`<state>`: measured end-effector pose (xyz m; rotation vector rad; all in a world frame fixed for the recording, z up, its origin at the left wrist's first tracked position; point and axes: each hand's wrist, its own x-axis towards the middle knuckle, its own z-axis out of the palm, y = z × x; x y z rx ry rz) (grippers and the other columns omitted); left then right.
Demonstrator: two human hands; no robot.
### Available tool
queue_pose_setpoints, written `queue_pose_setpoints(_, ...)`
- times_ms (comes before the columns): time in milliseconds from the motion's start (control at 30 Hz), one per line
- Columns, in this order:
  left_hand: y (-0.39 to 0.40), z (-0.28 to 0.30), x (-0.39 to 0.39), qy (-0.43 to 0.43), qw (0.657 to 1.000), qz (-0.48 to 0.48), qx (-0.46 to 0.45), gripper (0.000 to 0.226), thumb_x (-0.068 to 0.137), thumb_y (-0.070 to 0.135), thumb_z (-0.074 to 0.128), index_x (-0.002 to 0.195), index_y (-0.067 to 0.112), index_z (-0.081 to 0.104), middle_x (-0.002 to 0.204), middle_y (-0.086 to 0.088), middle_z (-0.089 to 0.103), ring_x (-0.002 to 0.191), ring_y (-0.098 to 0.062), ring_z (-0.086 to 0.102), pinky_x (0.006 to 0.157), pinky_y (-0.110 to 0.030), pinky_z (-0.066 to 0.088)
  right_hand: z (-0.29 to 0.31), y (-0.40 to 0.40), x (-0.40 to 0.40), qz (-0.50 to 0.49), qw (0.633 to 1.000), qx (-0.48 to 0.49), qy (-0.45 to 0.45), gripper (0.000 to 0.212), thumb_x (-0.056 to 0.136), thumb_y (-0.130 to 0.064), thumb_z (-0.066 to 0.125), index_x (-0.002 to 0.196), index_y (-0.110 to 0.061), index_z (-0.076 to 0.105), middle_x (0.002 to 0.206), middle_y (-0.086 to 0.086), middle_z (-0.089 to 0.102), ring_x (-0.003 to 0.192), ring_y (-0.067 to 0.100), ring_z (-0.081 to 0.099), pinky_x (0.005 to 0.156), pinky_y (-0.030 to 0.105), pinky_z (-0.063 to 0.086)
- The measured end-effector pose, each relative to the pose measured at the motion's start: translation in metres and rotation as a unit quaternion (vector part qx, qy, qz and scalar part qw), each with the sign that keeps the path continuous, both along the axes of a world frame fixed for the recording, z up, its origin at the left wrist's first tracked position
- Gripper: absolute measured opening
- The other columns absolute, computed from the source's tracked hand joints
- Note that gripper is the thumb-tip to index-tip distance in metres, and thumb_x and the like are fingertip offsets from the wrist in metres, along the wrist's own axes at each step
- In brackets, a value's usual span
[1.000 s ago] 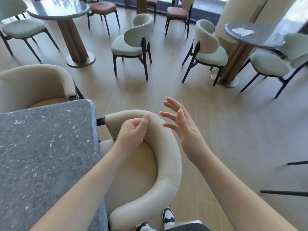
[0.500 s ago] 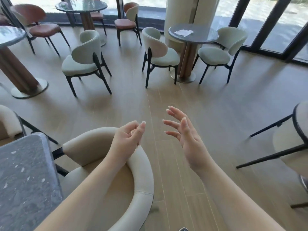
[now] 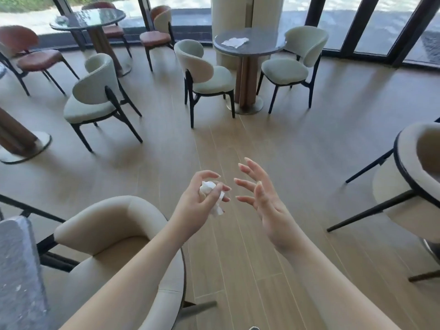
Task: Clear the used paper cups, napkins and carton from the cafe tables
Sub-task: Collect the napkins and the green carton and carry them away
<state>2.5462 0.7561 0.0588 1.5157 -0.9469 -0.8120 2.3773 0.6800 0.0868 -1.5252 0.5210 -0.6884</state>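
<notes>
**Crumpled napkin in hand, another waiting across the room**

The left hand is holding a crumpled napkin, white and balled up, with the fingers curling loosely around it over the wooden floor. It is looking light, soft and easily squashed, so a gentle closed grip should be enough; a loose corner is hanging below the palm and could slip out. The right hand is hovering just beside it, empty, with its fingers spread apart.

A flat napkin is lying on the round table by the pillar, well apart from the hands. Being thin and limp, it would probably be best pinched at an edge or gathered from the middle.

Compared with half a second ago, the view is sitting closer to that round table, the speckled table at the near left is showing less, and the napkin is now peeking out between the left fingers, where it was hidden.
</notes>
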Motion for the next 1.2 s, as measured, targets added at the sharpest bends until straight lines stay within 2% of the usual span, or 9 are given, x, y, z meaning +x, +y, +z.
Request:
queue_pose_setpoints(67, -0.015, 0.002, -0.016, 0.001, 1.0, 0.004, 0.001, 0.031, 0.096, 0.053, 0.056, 0.117, 0.03, 0.057, 0.109, 0.006, 0.078, 0.092, -0.018, 0.077, 0.068, -0.032, 0.062, -0.001, -0.014, -0.014, -0.005, 1.0, 0.001, -0.004, 0.069, 0.087, -0.082, 0.04, 0.147, -0.05, 0.035, 0.149, -0.025, 0.043, 0.137, 0.006, 0.049, 0.108, 0.027, 0.046)
queue_pose_setpoints(200, -0.03, 0.002, -0.033, 0.011, 0.999, 0.032, -0.037, 0.028, 0.095, 0.059, 0.056, 0.101, 0.034, 0.066, 0.11, 0.002, 0.076, 0.082, -0.023, 0.077, 0.054, -0.028, 0.056, -0.005, -0.033, -0.03, -0.027, 1.0, 0.0, -0.008, 0.073, 0.086, -0.083, 0.038, 0.15, -0.046, 0.033, 0.151, -0.024, 0.043, 0.137, 0.006, 0.048, 0.108, 0.031, 0.046)
queue_pose_setpoints(300, -0.041, 0.002, -0.038, 0.002, 0.997, 0.047, -0.065, 0.042, 0.094, 0.07, 0.055, 0.111, 0.033, 0.066, 0.106, 0.004, 0.073, 0.075, -0.02, 0.074, 0.052, -0.027, 0.054, -0.005, -0.049, -0.041, -0.042, 0.999, -0.004, -0.01, 0.067, 0.087, -0.083, 0.036, 0.146, -0.053, 0.034, 0.149, -0.026, 0.043, 0.137, 0.005, 0.048, 0.109, 0.035, 0.046)
queue_pose_setpoints(433, -0.06, 0.004, -0.03, 0.026, 0.996, 0.041, -0.081, 0.043, 0.09, 0.073, 0.056, 0.117, 0.039, 0.064, 0.099, -0.003, 0.073, 0.069, -0.024, 0.072, 0.05, -0.026, 0.051, -0.004, -0.07, -0.046, -0.062, 0.998, -0.013, -0.009, 0.055, 0.089, -0.082, 0.035, 0.141, -0.063, 0.036, 0.148, -0.026, 0.044, 0.136, 0.005, 0.048, 0.11, 0.037, 0.046)
queue_pose_setpoints(533, -0.078, -0.001, -0.022, 0.023, 0.996, 0.034, -0.083, 0.039, 0.093, 0.068, 0.057, 0.12, 0.041, 0.062, 0.1, -0.009, 0.072, 0.069, -0.025, 0.071, 0.055, -0.027, 0.053, -0.007, -0.087, -0.045, -0.067, 0.998, -0.015, -0.01, 0.052, 0.088, -0.082, 0.035, 0.138, -0.066, 0.037, 0.148, -0.026, 0.044, 0.137, 0.006, 0.049, 0.11, 0.038, 0.046)
queue_pose_setpoints(733, -0.118, -0.015, 0.012, 0.004, 0.997, 0.045, -0.061, 0.028, 0.092, 0.049, 0.062, 0.12, 0.043, 0.062, 0.102, 0.01, 0.07, 0.074, -0.015, 0.068, 0.06, -0.029, 0.057, -0.013, -0.13, -0.02, -0.083, 0.996, -0.021, -0.003, 0.061, 0.087, -0.082, 0.038, 0.143, -0.056, 0.037, 0.148, -0.023, 0.046, 0.135, 0.008, 0.05, 0.109, 0.039, 0.048)
queue_pose_setpoints(900, -0.162, 0.0, 0.073, -0.038, 0.996, 0.035, -0.066, 0.024, 0.09, 0.048, 0.068, 0.114, 0.047, 0.065, 0.109, 0.01, 0.072, 0.071, -0.014, 0.069, 0.063, -0.024, 0.057, -0.01, -0.171, 0.033, -0.073, 0.997, -0.019, 0.01, 0.058, 0.086, -0.082, 0.04, 0.14, -0.059, 0.04, 0.146, -0.023, 0.047, 0.134, 0.009, 0.052, 0.11, 0.041, 0.047)
queue_pose_setpoints(1033, -0.192, 0.009, 0.113, -0.051, 0.997, 0.009, -0.053, 0.011, 0.087, 0.048, 0.074, 0.097, 0.044, 0.072, 0.094, 0.009, 0.076, 0.066, -0.009, 0.069, 0.063, -0.019, 0.054, 0.0, -0.207, 0.075, -0.054, 0.998, -0.032, 0.012, 0.054, 0.09, -0.079, 0.038, 0.141, -0.061, 0.039, 0.147, -0.026, 0.046, 0.135, 0.009, 0.051, 0.109, 0.041, 0.046)
queue_pose_setpoints(1200, -0.231, 0.009, 0.151, -0.053, 0.997, 0.016, -0.051, 0.004, 0.093, 0.036, 0.072, 0.096, 0.038, 0.074, 0.09, 0.007, 0.075, 0.059, -0.013, 0.065, 0.06, -0.021, 0.054, 0.0, -0.249, 0.108, -0.062, 0.998, -0.033, 0.0, 0.055, 0.09, -0.079, 0.038, 0.142, -0.06, 0.039, 0.147, -0.026, 0.045, 0.136, 0.009, 0.05, 0.108, 0.04, 0.047)
